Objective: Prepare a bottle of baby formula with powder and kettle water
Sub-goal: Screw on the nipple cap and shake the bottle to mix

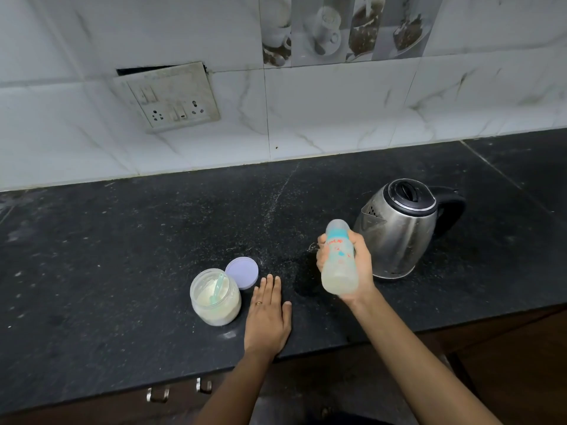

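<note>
**Bottle filled and capped, mixing looks to be the step in hand**

The right hand (363, 265) holds the baby bottle (339, 259) in the air above the worktop (122, 256), just in front of the kettle (399, 231). Its grip is wrapped round the bottle's middle, with the fingers curled on the left side and the thumb side hidden behind. The bottle is tilted, its capped end pointing up and to the far side and its base towards the near edge. Pale, milky liquid sits in the base end. Powder and water therefore seem to be in, and this looks like the shake or swirl that blends them.

The left hand (268, 314) lies flat on the worktop with its fingers straight and close together, pinching nothing. It is just right of the open formula jar (214, 297). A pale green scoop (216, 286) stands in the jar's powder. The jar's purple lid (241, 273) lies on the worktop just beyond it, at the jar's far right. The kettle stands to the right with its lid down and its spout towards the bottle.

The next move probably calls for a firm hold while the mix is worked until no lumps show. Whether the cap is screwed tight cannot be told from here. After that the bottle would go down upright, and the left hand is well placed to put the lid back on the jar.
</note>
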### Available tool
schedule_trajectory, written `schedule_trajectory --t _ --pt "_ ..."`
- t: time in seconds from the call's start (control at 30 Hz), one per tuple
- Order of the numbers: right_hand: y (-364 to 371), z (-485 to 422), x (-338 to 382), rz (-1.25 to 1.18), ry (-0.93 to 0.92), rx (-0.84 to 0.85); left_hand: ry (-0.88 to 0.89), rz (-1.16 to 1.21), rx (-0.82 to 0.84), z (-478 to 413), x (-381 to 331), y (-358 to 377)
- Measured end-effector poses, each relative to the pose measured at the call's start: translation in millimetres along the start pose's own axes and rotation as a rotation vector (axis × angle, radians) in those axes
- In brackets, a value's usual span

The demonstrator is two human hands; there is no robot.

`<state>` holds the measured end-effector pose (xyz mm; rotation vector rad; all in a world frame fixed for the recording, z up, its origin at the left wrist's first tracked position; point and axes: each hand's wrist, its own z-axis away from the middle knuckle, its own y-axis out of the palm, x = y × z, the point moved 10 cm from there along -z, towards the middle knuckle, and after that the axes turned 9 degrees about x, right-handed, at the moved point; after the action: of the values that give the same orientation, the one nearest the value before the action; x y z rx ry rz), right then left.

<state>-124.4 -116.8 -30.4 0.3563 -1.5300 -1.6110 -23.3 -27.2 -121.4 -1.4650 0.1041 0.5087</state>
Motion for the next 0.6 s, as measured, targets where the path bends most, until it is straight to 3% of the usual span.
schedule_trajectory --t 0.1,0.27,0.4,0.53,0.6 --pt "12 4 -2 0.099 0.006 0.065 0.001 0.021 -0.015 -1 0 -1" --pt "6 -3 15 -0.016 -0.076 -0.102 0.002 0.015 -0.015 -1 0 -1" --pt "26 0 -4 0.191 0.001 0.014 0.004 0.009 -0.014 -1 0 -1" --pt "25 -2 4 0.019 -0.083 -0.073 0.006 0.010 -0.018 -2 0 -1" --pt "26 1 4 0.114 -0.104 -0.048 0.007 0.017 -0.024 -1 0 -1"
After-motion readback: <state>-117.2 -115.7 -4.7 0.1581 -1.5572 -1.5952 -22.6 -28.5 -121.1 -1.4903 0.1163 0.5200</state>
